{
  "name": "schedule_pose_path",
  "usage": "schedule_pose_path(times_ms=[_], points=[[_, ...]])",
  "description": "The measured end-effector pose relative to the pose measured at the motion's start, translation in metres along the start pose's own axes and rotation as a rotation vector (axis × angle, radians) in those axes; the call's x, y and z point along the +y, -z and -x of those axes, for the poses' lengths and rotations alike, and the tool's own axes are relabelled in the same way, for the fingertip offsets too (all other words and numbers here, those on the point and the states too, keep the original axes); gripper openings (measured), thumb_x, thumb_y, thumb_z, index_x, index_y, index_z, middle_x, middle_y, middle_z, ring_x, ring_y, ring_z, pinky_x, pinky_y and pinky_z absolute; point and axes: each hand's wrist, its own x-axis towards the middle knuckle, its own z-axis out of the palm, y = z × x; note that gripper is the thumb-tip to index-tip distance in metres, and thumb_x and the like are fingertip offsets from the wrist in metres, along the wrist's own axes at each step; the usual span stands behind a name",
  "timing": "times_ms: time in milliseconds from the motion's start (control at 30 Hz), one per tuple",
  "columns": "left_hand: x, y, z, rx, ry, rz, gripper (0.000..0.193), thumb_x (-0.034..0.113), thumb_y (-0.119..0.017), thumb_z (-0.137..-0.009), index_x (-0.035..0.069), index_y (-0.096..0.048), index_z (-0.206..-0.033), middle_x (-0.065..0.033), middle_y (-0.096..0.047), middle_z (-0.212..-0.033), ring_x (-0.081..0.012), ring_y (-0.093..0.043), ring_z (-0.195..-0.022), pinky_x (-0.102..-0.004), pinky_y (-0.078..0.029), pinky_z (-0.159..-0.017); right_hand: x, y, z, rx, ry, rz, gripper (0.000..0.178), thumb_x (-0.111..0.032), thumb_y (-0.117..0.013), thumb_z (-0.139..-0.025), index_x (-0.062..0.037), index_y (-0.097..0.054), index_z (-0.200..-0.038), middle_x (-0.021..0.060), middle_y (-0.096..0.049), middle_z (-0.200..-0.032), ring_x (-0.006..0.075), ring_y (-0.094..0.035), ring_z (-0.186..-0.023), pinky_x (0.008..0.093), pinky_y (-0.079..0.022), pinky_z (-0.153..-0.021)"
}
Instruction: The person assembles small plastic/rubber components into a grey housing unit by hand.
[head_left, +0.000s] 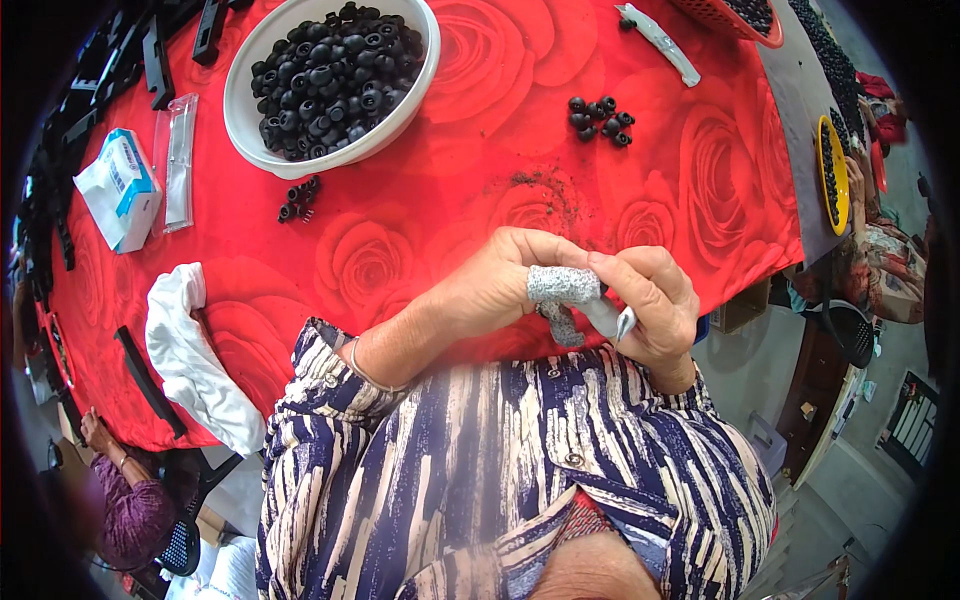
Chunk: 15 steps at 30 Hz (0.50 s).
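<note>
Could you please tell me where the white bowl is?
In the head view, the white bowl sits on the red tablecloth at upper left, just above a small cluster of black parts and up and right of the white-and-blue packet.

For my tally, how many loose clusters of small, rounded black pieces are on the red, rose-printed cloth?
2: one cluster just below the round white plastic bowl, a second cluster toward the cloth's upper right. Others may be hidden.

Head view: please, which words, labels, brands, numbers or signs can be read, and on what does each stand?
White-and-blue rectangular packet: printed marks, too small and blurred to read.
White round plastic bowl: no text visible.
No other text is readable.
</note>
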Motion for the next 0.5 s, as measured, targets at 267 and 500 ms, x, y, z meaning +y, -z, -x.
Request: schedule_pose_path(times_ms=[267, 500], points=[[0.007, -0.008, 0.005, 0.057, 0.128, -0.054, 0.019, 0.015, -0.063, -0.084, 0.000, -0.064, -0.096, -0.0044, -0.064, -0.080, -0.0104, -0.060, -0.071, -0.0223, -0.050, -0.064, 0.007, 0.008, 0.003, -0.030, -0.172, -0.300, 0.036, -0.002, -0.076, -0.061, -0.0006, -0.066, -0.095, 0.0094, -0.058, -0.076, 0.0163, -0.058, -0.059, 0.0254, -0.045, -0.048], [0.012, -0.002, 0.003, -0.130, 0.151, -0.078, 0.019, 0.011, -0.062, -0.083, -0.001, -0.063, -0.098, -0.0070, -0.064, -0.080, -0.0106, -0.060, -0.070, -0.0218, -0.050, -0.063, 0.006, 0.016, -0.006, -0.123, -0.022, -0.244, 0.035, -0.009, -0.076, -0.062, 0.0031, -0.066, -0.093, 0.0086, -0.057, -0.070, 0.0153, -0.055, -0.055, 0.0248, -0.040, -0.044]])
